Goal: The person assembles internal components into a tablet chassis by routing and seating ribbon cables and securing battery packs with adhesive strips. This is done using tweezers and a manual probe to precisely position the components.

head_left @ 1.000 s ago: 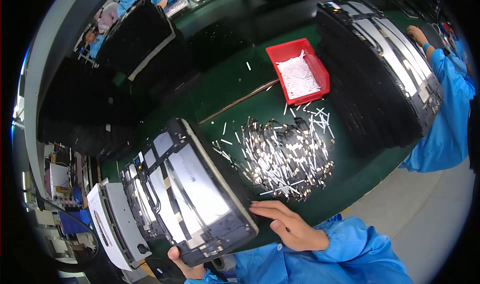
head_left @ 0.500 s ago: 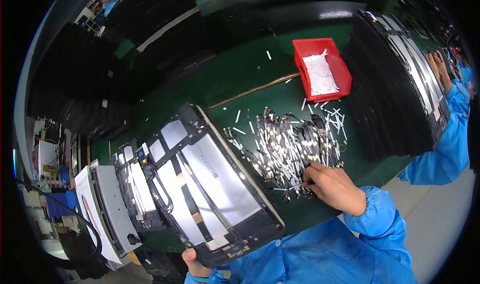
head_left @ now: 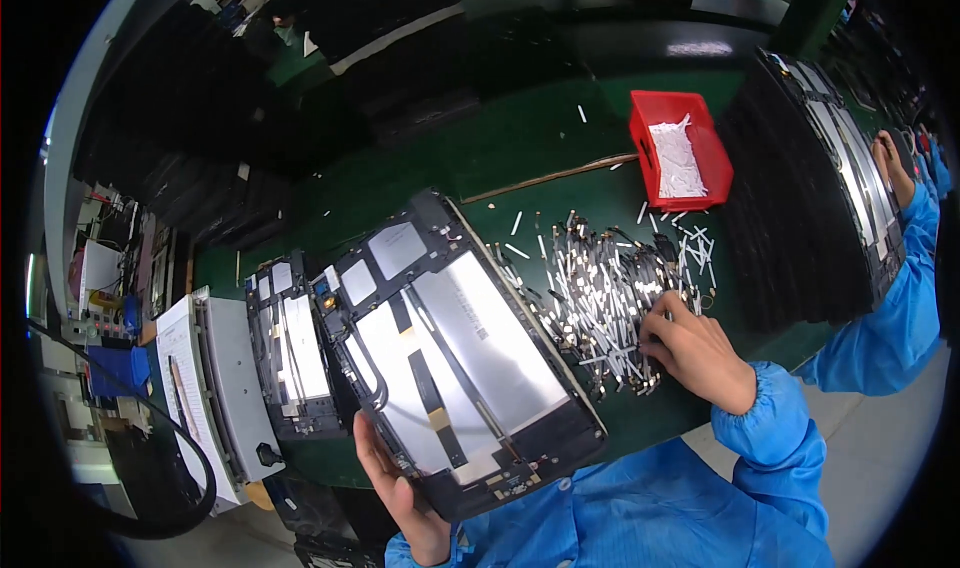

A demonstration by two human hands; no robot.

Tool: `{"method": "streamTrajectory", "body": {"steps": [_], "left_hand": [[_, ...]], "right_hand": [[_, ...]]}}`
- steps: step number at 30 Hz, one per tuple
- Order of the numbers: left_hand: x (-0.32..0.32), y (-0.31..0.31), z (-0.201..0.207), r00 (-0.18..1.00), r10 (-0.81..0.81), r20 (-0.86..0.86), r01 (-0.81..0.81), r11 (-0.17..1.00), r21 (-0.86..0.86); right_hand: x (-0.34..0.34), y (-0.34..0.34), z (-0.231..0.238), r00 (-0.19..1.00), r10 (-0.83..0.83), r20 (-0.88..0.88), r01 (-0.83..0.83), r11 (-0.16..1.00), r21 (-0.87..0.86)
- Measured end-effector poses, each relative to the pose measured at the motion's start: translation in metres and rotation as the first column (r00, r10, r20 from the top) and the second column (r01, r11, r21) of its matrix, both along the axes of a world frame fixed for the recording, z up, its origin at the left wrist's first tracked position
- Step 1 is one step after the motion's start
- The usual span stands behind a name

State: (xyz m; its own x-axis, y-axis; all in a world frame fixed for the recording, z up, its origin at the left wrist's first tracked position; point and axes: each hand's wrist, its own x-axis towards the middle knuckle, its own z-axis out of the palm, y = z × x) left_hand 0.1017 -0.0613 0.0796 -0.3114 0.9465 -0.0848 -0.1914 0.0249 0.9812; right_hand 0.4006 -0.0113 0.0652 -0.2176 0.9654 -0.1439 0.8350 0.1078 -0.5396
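A tablet with its back off (head_left: 490,328), showing silver battery cells and black ribbon cables, is tilted in front of me. My left hand (head_left: 408,498) grips its lower left edge, thumb and fingers partly behind it. To the right of the tablet lies a heap of small black cables with white strips (head_left: 600,293). Over the near right side of this heap is my right hand (head_left: 700,353), fingers bent and pinched together. A thin cable with a white strip (head_left: 612,355) shows at its fingertips, though the grip itself is partly hidden.
A red bin (head_left: 715,168) of white paper strips stands behind the heap. Dark stacks topped by a tablet (head_left: 840,138) rise at right, beside another person's hand (head_left: 895,168). Another opened tablet (head_left: 290,353) and a white box with papers (head_left: 225,388) are at left.
The whole view has shifted, moving the scene rightward. My left hand shows more fully along the tablet's lower left edge. My right hand stays at the heap, fingers still pinched.
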Motion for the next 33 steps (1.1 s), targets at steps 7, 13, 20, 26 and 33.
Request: {"method": "streamTrajectory", "body": {"steps": [7,13,20,26,33], "left_hand": [[-0.006,-0.007,0.006,0.987,0.106,-0.117,-0.096,0.991,0.094],[-0.016,-0.016,0.045,0.827,-0.269,-0.493,0.479,0.796,0.370],[-0.019,0.008,0.070,0.754,-0.582,-0.306,0.657,0.656,0.372],[-0.043,-0.004,0.048,0.724,-0.622,-0.298,0.688,0.681,0.252],[-0.061,-0.043,0.033,0.869,-0.371,-0.327,0.410,0.910,0.056]], "right_hand": [[0.004,-0.013,0.053,0.992,-0.009,0.127,0.009,1.000,0.000],[-0.026,-0.042,0.111,0.794,-0.139,-0.592,0.194,0.981,0.031],[-0.110,-0.033,0.099,0.621,0.224,-0.751,-0.468,0.875,-0.126],[-0.140,-0.032,0.104,0.749,0.336,-0.571,-0.356,0.931,0.082],[-0.136,-0.022,0.091,0.769,0.093,-0.633,-0.166,0.984,-0.058]]}}
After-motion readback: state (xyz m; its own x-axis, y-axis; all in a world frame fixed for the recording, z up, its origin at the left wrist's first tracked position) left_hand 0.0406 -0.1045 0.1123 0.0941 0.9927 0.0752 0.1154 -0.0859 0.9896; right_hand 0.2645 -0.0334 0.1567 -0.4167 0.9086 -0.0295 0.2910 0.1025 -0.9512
